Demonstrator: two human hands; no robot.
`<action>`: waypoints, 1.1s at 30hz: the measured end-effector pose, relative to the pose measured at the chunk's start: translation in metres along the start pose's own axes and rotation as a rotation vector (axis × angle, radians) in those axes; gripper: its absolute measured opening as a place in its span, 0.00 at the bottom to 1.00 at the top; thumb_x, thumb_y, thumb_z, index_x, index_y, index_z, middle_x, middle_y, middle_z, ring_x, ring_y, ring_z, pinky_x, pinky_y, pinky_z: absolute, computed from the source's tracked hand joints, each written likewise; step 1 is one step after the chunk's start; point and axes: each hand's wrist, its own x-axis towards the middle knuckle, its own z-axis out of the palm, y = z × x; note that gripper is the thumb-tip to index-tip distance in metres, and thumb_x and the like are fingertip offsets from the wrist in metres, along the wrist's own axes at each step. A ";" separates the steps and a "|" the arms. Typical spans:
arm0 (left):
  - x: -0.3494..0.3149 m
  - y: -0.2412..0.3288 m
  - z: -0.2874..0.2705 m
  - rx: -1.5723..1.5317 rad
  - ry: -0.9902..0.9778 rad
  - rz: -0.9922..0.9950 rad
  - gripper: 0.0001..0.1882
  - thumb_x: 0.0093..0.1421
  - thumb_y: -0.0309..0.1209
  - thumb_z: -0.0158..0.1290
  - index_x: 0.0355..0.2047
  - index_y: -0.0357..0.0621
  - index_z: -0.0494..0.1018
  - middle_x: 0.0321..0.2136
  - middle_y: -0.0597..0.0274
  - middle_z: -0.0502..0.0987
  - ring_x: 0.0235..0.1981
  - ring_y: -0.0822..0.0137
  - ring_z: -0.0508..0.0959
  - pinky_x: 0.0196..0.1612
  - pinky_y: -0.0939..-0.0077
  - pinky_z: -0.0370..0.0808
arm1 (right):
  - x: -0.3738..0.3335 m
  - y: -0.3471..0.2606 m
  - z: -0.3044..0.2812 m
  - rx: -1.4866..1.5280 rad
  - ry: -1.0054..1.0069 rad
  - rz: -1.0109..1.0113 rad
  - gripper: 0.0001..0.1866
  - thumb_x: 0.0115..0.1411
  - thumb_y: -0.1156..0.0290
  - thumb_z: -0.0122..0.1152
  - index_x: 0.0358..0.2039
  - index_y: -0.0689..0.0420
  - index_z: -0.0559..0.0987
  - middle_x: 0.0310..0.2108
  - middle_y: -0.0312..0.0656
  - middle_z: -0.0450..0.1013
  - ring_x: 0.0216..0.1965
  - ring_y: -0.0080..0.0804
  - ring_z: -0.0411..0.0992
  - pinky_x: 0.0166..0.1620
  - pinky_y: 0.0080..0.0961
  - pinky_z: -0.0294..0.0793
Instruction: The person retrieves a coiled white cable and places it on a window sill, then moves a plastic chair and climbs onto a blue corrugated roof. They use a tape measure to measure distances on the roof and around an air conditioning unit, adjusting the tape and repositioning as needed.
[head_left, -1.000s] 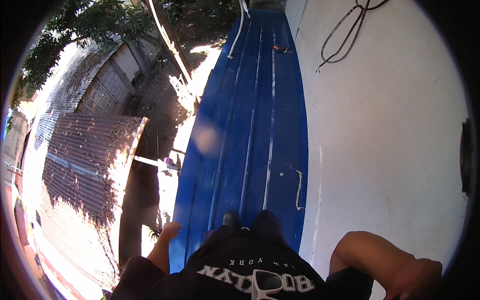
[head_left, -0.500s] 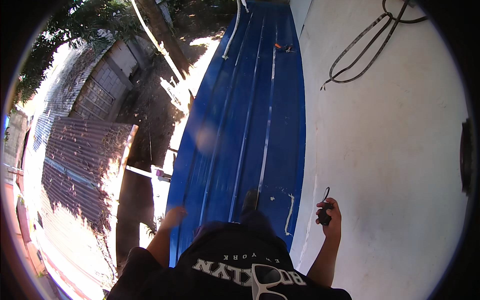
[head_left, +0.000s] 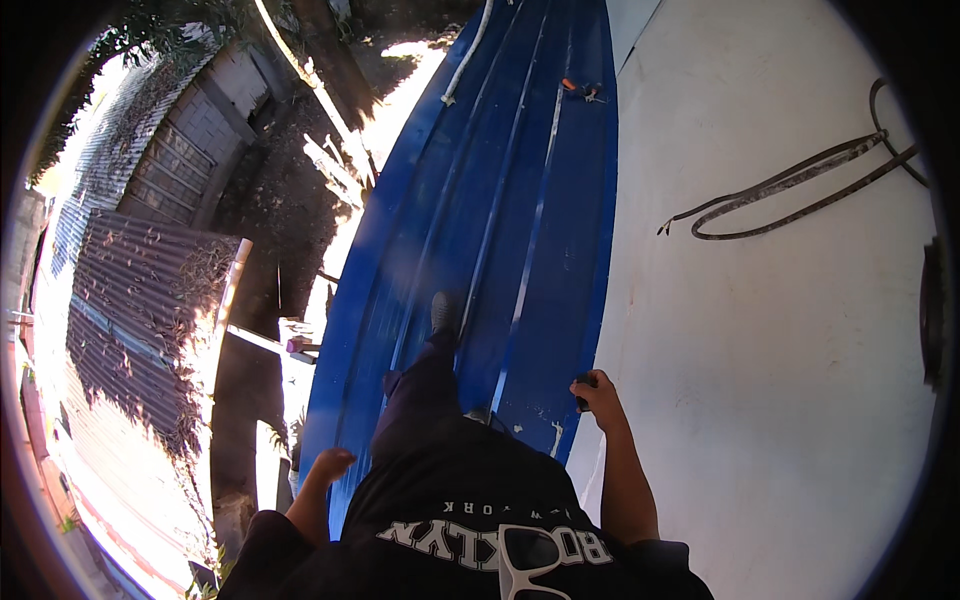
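My right hand (head_left: 600,394) is closed round a small black object (head_left: 583,392) whose kind I cannot make out, over the right edge of the blue ribbed metal roofing (head_left: 400,250). To the left, my left hand (head_left: 331,463) hangs above the roofing's left side, its fingers loosely bent and nothing seen in them. My legs stand on the roofing, with one shoe (head_left: 441,312) forward. Farther ahead lies a small orange and dark tool (head_left: 580,91). White-framed sunglasses (head_left: 522,560) hang on my black shirt.
A white wall (head_left: 760,400) runs along the right, with a looped black cable (head_left: 790,190) against it. A pale hose or pipe (head_left: 468,55) lies over the roofing's far left part. Beyond the left edge are a rusty corrugated roof (head_left: 150,310), bare branches (head_left: 335,125) and lower ground.
One leg has stepped forward along the roofing. My right hand has swung left and up with the black object, and my left hand has moved down and left. The view has shifted.
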 end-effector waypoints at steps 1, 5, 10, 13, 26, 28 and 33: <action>0.025 0.011 -0.008 0.002 -0.009 0.031 0.14 0.65 0.38 0.64 0.45 0.43 0.84 0.34 0.59 0.86 0.29 0.66 0.83 0.33 0.66 0.81 | 0.018 -0.013 -0.005 -0.041 0.021 -0.017 0.28 0.55 0.61 0.73 0.50 0.64 0.74 0.37 0.44 0.74 0.33 0.29 0.75 0.33 0.25 0.78; 0.121 0.098 -0.067 0.018 -0.056 0.014 0.11 0.66 0.36 0.64 0.44 0.45 0.84 0.34 0.62 0.85 0.28 0.69 0.82 0.28 0.70 0.79 | 0.071 -0.042 -0.020 -0.028 0.159 0.067 0.28 0.51 0.68 0.77 0.48 0.62 0.74 0.32 0.41 0.72 0.27 0.29 0.72 0.24 0.27 0.69; 0.224 0.267 -0.180 -0.285 -0.033 0.098 0.12 0.66 0.35 0.61 0.46 0.46 0.83 0.33 0.61 0.84 0.28 0.68 0.82 0.29 0.75 0.78 | 0.080 -0.046 -0.029 -0.084 0.197 0.495 0.28 0.52 0.70 0.78 0.49 0.50 0.70 0.32 0.39 0.72 0.26 0.31 0.70 0.22 0.35 0.69; 0.289 0.379 -0.251 -0.152 0.124 0.281 0.16 0.66 0.37 0.60 0.48 0.39 0.81 0.33 0.59 0.84 0.30 0.67 0.82 0.34 0.69 0.80 | 0.073 -0.048 -0.024 -0.010 0.238 0.574 0.26 0.54 0.71 0.74 0.51 0.52 0.71 0.30 0.39 0.72 0.24 0.31 0.71 0.21 0.36 0.68; 0.419 0.721 -0.306 -0.089 0.065 0.405 0.16 0.66 0.39 0.62 0.47 0.41 0.83 0.34 0.56 0.85 0.35 0.68 0.83 0.41 0.71 0.79 | 0.236 -0.114 -0.046 0.233 0.047 0.608 0.17 0.67 0.63 0.61 0.56 0.43 0.79 0.43 0.35 0.77 0.44 0.34 0.76 0.40 0.52 0.76; 0.422 0.738 -0.289 -0.145 0.007 0.426 0.14 0.66 0.37 0.63 0.45 0.40 0.81 0.28 0.66 0.80 0.28 0.72 0.78 0.34 0.75 0.75 | 0.316 -0.131 -0.066 0.348 -0.006 0.533 0.16 0.68 0.62 0.60 0.56 0.43 0.79 0.45 0.36 0.76 0.47 0.36 0.74 0.41 0.53 0.76; 0.418 0.737 -0.270 0.139 -0.014 0.144 0.20 0.64 0.45 0.62 0.47 0.44 0.84 0.41 0.53 0.87 0.43 0.54 0.86 0.48 0.62 0.81 | 0.536 -0.293 -0.134 -0.022 0.005 0.640 0.28 0.61 0.61 0.66 0.63 0.40 0.78 0.36 0.37 0.70 0.38 0.36 0.70 0.40 0.51 0.78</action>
